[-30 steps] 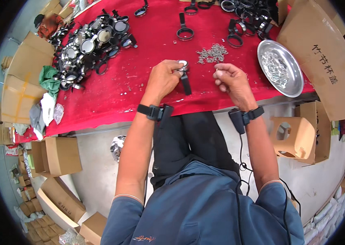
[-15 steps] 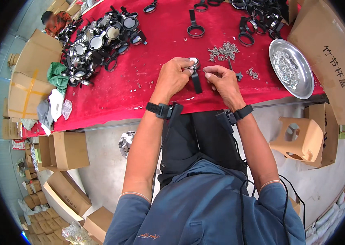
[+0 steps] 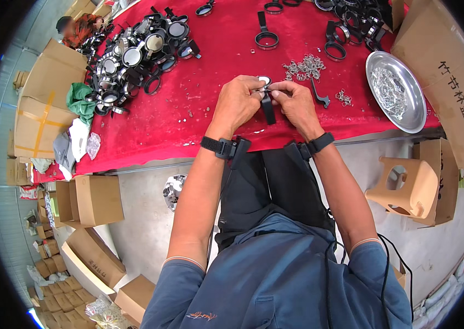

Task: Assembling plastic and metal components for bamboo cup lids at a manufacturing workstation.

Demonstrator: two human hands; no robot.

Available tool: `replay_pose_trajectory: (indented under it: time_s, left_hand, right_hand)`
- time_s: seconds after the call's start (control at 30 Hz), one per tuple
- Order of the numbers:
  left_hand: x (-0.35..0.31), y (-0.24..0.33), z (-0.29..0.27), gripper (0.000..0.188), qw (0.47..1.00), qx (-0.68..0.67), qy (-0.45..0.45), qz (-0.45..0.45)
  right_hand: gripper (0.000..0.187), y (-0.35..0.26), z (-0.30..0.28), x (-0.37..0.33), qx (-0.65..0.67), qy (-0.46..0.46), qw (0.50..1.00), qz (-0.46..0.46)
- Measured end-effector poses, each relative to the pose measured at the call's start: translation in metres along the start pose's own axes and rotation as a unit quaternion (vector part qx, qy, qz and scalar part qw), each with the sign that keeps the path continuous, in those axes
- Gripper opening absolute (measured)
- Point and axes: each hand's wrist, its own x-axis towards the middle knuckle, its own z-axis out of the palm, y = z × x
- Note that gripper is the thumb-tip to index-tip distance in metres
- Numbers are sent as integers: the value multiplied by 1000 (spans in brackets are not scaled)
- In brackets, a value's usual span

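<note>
Red-covered table (image 3: 182, 129), with clock directions taken from the held ring and 12 at the table's far side. A tall cardboard box (image 3: 435, 77) stands toward 3 o'clock. The pile of black rings (image 3: 132, 56), many with silvery discs, lies toward 10. A shiny oval bowl (image 3: 372, 82) holding small metal pieces sits at 3. The left hand (image 3: 238, 101), at 9, has its thumb and fingers clamped on the round end of the held ring (image 3: 268, 108), whose black strap points toward 6. The right hand (image 3: 297, 107) touches it from 3; whether its fingertips grip anything cannot be told. A loose ring (image 3: 266, 39) lies at 12, a heap of clips (image 3: 304, 67) between 1 and 2, and a dark hooked tool (image 3: 320, 97) at 3.
</note>
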Motion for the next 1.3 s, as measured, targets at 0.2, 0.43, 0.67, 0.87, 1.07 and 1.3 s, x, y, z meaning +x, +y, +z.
replay_pose_trajectory:
  time_s: [0.2, 0.43, 0.67, 0.87, 1.07, 1.3]
  left_hand:
    - [1, 1, 0, 37, 1000, 24, 3, 13]
    - [0, 10, 0, 38, 997, 65, 12, 26]
    - [-1, 13, 6, 40, 995, 76, 43, 50]
    - [-4, 13, 4, 35, 998, 47, 37, 20]
    - [-2, 5, 3, 33, 999, 29, 35, 8]
    - [-2, 12, 4, 35, 998, 54, 30, 20]
  right_hand:
    - [19, 8, -1, 4, -26, -3, 999, -44]
    - [19, -12, -11, 10, -202, -14, 968, -152]
    - [17, -6, -18, 29, -16, -104, 994, 39]
    - [18, 2, -12, 18, 57, -85, 995, 24]
    - [19, -4, -3, 14, -23, -67, 997, 19]
    - [26, 9, 4, 13, -94, 1, 995, -42]
